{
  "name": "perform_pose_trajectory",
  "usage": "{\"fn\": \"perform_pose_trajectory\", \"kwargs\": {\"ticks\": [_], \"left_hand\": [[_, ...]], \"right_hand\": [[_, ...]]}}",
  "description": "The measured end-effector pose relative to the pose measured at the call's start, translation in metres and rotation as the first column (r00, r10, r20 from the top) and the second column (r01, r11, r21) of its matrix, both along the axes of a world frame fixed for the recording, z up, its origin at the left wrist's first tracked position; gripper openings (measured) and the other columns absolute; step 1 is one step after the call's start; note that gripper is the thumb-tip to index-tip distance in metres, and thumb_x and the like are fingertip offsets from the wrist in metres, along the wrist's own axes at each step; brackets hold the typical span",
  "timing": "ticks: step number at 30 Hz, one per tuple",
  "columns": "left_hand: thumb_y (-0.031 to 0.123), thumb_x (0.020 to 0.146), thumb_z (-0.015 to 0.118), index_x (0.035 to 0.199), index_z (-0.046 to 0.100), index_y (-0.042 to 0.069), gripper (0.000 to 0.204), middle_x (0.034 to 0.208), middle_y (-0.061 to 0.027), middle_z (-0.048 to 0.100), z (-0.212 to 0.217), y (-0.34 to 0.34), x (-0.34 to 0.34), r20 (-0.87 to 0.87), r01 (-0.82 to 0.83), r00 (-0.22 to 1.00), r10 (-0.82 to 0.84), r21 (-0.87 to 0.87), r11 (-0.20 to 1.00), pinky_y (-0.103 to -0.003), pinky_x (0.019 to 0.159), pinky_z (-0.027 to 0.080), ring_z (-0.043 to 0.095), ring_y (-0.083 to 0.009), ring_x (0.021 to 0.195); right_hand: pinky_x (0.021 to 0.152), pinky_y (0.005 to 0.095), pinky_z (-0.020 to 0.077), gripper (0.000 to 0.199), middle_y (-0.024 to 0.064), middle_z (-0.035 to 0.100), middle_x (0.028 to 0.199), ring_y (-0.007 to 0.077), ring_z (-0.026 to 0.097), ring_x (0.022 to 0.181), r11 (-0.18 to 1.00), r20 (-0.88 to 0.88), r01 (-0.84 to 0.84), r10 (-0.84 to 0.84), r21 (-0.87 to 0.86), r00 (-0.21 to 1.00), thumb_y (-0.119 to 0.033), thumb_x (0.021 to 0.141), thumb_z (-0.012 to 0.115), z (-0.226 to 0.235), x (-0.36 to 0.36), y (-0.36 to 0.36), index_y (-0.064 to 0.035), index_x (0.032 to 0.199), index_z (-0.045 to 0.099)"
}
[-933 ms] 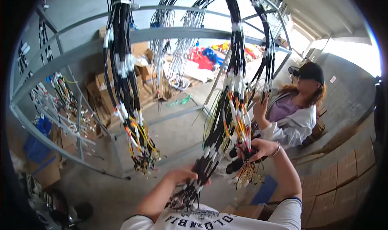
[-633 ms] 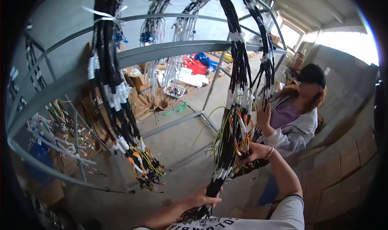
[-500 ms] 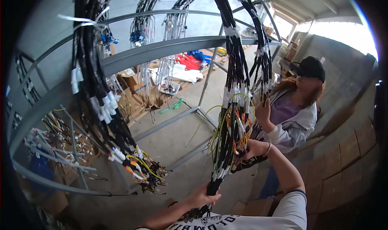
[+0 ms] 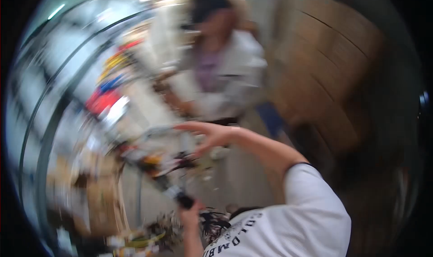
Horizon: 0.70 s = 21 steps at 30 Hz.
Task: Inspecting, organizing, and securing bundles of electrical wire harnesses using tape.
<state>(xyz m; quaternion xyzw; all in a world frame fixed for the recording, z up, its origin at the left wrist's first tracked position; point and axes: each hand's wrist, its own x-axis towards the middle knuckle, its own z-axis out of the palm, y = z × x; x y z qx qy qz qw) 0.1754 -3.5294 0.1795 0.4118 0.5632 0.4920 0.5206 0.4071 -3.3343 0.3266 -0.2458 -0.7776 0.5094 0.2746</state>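
**Dark cable bundle slants between two hands in a heavily blurred view**

On the far left, a curved grey metal frame [image 4: 43,135] arcs from top to bottom, smeared by motion. Just right of it, further off, lie blurred patches of red, blue and yellow material [image 4: 108,92], too soft to identify. Low on the left sits a brown cardboard box [image 4: 97,203].

The cable bundle [image 4: 160,171] lies left of centre, in the lower middle of the scene. Its long axis runs on a diagonal: the upper end points up and to the left, toward the frame, and the lower end points down and to the right, toward the person's chest. Coloured wire ends, orange and red, fan out near its middle.

The left hand [image 4: 189,209] is at the bundle's lower end, with the fingers wrapped round the dark wrapped stem. The right hand [image 4: 207,135] is above and to the right of the bundle, palm down, fingers spread and stretched to the left; whether the fingertips touch the wires cannot be told through the blur.

Further off, centre, a co-worker [image 4: 221,72] in a pale jacket and dark cap faces the bundle. To the right stand stacked brown cartons [image 4: 329,63].
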Motion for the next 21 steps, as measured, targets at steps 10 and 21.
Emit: {"fn": "perform_pose_trajectory", "kwargs": {"ticks": [10,21], "left_hand": [[0.018,0.089,0.064,0.082,0.056,0.005,0.017,0.073,-0.0024,0.054,-0.017,0.014,0.003,0.026,-0.073,0.997,0.071,0.074,0.995,-0.028,0.064,0.043,0.050,-0.0139,0.068],[0.029,0.090,0.059,0.084,0.056,0.009,0.021,0.075,-0.0028,0.055,-0.088,0.059,-0.069,0.135,-0.086,0.987,0.090,-0.038,0.996,-0.031,0.067,0.045,0.052,-0.0157,0.069]], "right_hand": [[0.074,0.0268,0.0528,0.025,0.0061,0.070,0.089,0.0112,0.065,0.081,-0.190,0.092,0.977,-0.979,-0.099,-0.181,-0.025,0.090,0.064,-0.131,0.209,-0.371,-0.0013,0.099,0.070],[0.082,0.0465,0.0486,0.026,0.0202,0.066,0.099,0.0388,0.062,0.093,-0.655,-0.038,0.105,-0.200,0.748,-0.979,-0.016,0.083,0.053,-0.050,0.535,-0.804,-0.0024,0.102,0.066]]}}
